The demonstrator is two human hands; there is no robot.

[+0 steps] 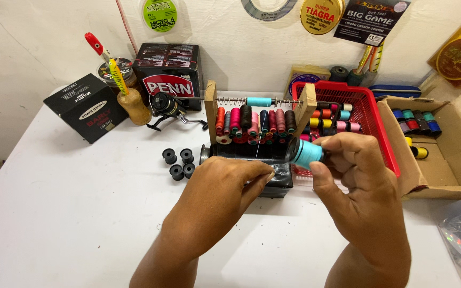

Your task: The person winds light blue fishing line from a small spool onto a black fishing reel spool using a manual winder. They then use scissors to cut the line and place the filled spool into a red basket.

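The right hand grips a turquoise thread spool between thumb and fingers, holding it on its side in the air, just in front of the right post of the wooden spool rack. The left hand is closed in a pinch, thumb against fingertips, on a thin pale thread that runs straight up from the pinch toward the rack's upper rod.

All positions below are referenced to the wooden spool rack.

- On the rack: a horizontal metal rod with springs carries one turquoise bobbin; beneath it stands a row of upright coloured thread spools in red, pink, black and dark tones.
- Directly in front of the rack: a black box-shaped base, partly hidden by both hands.
- Left of the rack, near: a black fishing reel; in front of it, four empty black bobbins lie grouped on the white table.
- Further left: a wooden holder with a lure, and a black carton.
- Behind and left of the rack: a larger black and red box.
- Right of the rack, touching its post: a red plastic basket with more spools.
- Further right: an open cardboard box with spools.
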